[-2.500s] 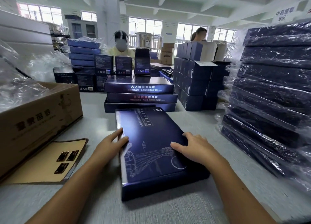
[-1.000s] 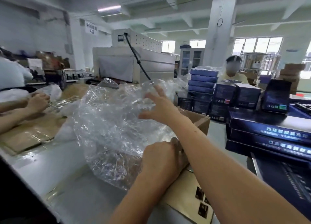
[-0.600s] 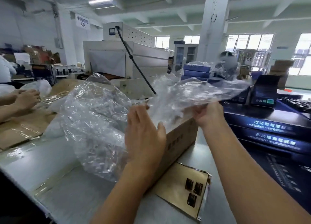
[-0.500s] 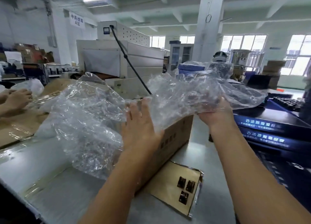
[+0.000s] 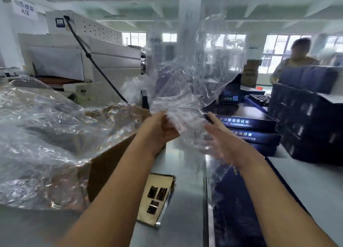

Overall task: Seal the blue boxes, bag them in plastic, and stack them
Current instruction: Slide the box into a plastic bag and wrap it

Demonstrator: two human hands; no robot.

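A clear plastic bag (image 5: 193, 64) billows upward in front of me. My left hand (image 5: 159, 129) grips its lower edge with curled fingers. My right hand (image 5: 220, 140) is blurred, its fingers straight, and lies against or inside the bag's lower part. A flat blue box (image 5: 237, 200) lies on the grey table (image 5: 187, 172) below my right forearm. Behind the bag sits a low stack of flat blue boxes (image 5: 246, 124).
A cardboard carton (image 5: 109, 161) heaped with clear bags (image 5: 46, 135) stands at the left, with a tan sticker sheet (image 5: 157, 196) beside it. Taller piles of dark blue boxes (image 5: 308, 116) fill the right. A white machine (image 5: 83, 61) stands behind, and a person (image 5: 297, 57) at far right.
One bag has come away from the carton and now flares upward. My left hand left the heap and took the bag's edge. My view has swung right, back toward the boxes.
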